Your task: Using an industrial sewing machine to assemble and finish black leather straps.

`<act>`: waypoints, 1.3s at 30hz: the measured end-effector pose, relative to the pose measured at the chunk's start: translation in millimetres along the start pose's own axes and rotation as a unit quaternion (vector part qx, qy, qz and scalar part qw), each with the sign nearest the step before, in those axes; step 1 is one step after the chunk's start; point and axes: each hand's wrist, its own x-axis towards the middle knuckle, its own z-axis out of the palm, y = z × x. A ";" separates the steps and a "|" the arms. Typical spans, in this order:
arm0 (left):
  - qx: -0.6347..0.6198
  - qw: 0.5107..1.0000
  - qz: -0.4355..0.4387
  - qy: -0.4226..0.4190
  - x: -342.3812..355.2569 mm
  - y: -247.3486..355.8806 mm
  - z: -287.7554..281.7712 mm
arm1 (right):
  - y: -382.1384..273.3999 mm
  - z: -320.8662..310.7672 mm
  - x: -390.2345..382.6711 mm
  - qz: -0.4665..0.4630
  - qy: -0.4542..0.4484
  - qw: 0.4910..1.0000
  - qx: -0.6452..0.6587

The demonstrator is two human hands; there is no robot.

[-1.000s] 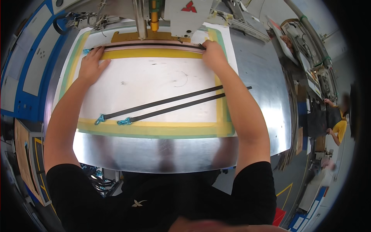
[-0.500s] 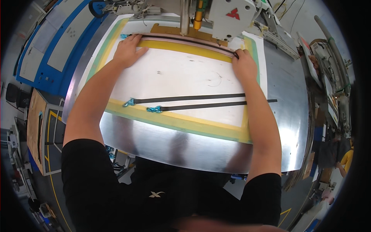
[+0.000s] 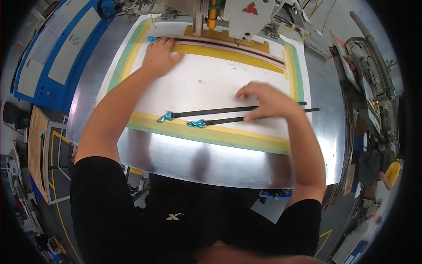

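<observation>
My left hand [image 3: 160,57] lies over the left end of a black strap [image 3: 228,47], fingertips pressing near its blue metal snap hook [image 3: 152,38] and thumb spread away. This strap runs in a pink-edged channel of a yellow template [image 3: 228,59]. My right hand [image 3: 272,102] hovers, slightly blurred, with thumb and fingers apart and nothing between them. Beneath it pass two more black straps, a farther one [image 3: 215,111] and a nearer one [image 3: 226,120]. Each has a blue snap hook at its left end, the farther hook [image 3: 165,116] and the nearer hook [image 3: 196,123].
A white sheet [image 3: 176,94] edged with yellow and green tape covers part of a shiny metal table [image 3: 220,169]. Above the template's far side stands a sewing-type machine head [image 3: 246,20]. A blue cabinet [image 3: 52,53] is at left; a person in yellow [image 3: 390,175] is far right.
My right hand has left the right end of the strap in the template and come nearer, over the loose straps. My left hand stays on that strap. The whole view has shifted slightly.
</observation>
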 end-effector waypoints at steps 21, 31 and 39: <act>-0.078 0.987 0.135 -0.034 21.5 122.7 -0.5 | -15.4 27.8 34.1 0.055 0.086 0.990 -0.094; -0.055 0.984 0.154 -0.074 40.4 164.7 27.5 | 101.7 15.6 54.1 0.248 0.431 0.856 -0.144; -0.020 0.982 0.179 -0.049 38.1 139.6 25.6 | 91.5 17.5 55.0 0.238 0.413 0.869 -0.133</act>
